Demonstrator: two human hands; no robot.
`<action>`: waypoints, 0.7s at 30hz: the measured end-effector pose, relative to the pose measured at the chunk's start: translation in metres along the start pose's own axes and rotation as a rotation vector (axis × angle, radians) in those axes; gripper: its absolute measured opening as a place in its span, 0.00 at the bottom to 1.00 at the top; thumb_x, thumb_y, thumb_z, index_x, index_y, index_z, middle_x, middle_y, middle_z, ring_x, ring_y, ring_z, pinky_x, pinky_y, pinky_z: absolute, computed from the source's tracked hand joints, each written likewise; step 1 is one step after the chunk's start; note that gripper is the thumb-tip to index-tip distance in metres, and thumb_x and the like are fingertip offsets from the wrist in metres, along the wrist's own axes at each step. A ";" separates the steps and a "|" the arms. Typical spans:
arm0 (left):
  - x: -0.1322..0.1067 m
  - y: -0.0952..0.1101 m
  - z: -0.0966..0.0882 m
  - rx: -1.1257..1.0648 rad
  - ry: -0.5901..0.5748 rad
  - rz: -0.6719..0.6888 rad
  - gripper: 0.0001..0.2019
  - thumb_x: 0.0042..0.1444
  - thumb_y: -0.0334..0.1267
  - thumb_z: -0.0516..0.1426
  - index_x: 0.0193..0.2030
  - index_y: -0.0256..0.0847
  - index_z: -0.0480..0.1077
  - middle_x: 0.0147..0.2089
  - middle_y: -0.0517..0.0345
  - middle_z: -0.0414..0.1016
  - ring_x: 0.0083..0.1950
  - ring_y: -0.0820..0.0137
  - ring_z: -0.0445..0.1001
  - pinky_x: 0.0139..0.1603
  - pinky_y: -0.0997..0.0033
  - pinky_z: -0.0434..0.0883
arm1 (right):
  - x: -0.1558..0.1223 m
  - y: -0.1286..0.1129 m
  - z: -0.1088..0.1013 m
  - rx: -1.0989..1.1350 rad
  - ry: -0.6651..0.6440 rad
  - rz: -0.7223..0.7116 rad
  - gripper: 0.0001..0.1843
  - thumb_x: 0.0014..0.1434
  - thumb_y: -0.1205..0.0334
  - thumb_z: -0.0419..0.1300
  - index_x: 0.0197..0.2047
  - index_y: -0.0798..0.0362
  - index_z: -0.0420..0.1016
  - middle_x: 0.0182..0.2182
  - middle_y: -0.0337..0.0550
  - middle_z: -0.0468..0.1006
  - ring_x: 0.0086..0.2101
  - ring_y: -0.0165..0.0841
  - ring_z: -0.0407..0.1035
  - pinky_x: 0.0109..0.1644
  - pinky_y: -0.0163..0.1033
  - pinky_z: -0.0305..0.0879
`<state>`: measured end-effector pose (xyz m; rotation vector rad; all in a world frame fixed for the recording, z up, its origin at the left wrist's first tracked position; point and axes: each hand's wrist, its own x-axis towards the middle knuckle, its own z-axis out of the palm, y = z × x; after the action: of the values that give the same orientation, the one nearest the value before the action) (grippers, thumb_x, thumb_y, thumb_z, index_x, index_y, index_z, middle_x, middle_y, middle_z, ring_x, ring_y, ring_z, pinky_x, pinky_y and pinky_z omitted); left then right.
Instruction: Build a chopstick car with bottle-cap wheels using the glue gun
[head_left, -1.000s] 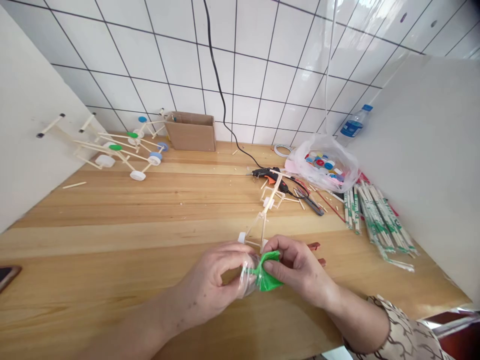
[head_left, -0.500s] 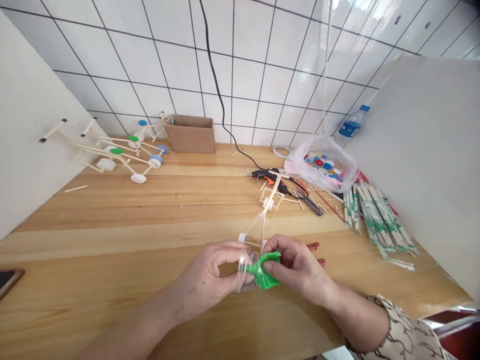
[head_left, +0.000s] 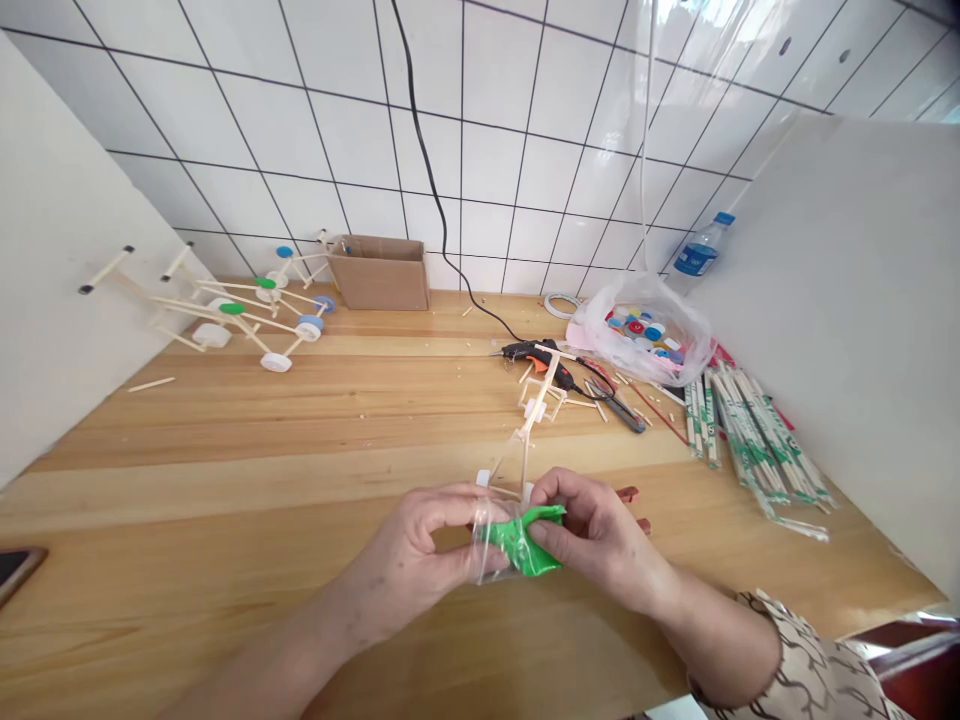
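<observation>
While hands (head_left: 420, 545) (head_left: 600, 540) pinch a green bag (head_left: 519, 542), bare tabletop (head_left: 225, 450) lies left

Two bare hands sit in the lower middle of the frame, the left hand (head_left: 420, 558) and the right hand (head_left: 600, 540). The bare left forearm (head_left: 285, 650) runs off the bottom edge, left of centre. The right forearm (head_left: 697, 620) is bare near the wrist. Further back, in the lower right corner, it is covered by a loose cream fabric sleeve (head_left: 810, 672) printed with thin, dark brown curling lines, its cuff edge wavy.
</observation>
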<state>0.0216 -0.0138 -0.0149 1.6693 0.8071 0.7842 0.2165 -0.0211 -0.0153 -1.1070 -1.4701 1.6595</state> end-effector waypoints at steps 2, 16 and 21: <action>-0.001 -0.001 0.001 0.035 -0.016 -0.005 0.06 0.50 0.31 0.59 0.35 0.40 0.76 0.36 0.58 0.76 0.42 0.68 0.73 0.45 0.74 0.67 | -0.001 0.001 0.001 -0.014 -0.005 0.012 0.12 0.53 0.57 0.59 0.33 0.57 0.62 0.23 0.34 0.62 0.22 0.23 0.56 0.26 0.31 0.55; -0.004 -0.003 -0.006 -0.034 0.019 -0.087 0.05 0.53 0.32 0.56 0.35 0.40 0.74 0.43 0.56 0.76 0.46 0.67 0.72 0.50 0.70 0.65 | 0.001 -0.006 -0.001 -0.019 0.016 -0.007 0.16 0.52 0.52 0.60 0.33 0.55 0.61 0.23 0.33 0.61 0.20 0.20 0.53 0.22 0.28 0.51; -0.005 -0.007 -0.011 -0.143 0.114 -0.112 0.05 0.50 0.33 0.59 0.35 0.41 0.75 0.42 0.56 0.76 0.46 0.65 0.72 0.50 0.67 0.66 | 0.002 -0.011 -0.003 0.014 0.040 0.034 0.19 0.50 0.49 0.61 0.31 0.54 0.59 0.23 0.32 0.62 0.20 0.20 0.56 0.19 0.26 0.53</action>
<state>0.0090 -0.0105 -0.0197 1.4508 0.8951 0.8444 0.2174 -0.0161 -0.0046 -1.1570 -1.4197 1.6585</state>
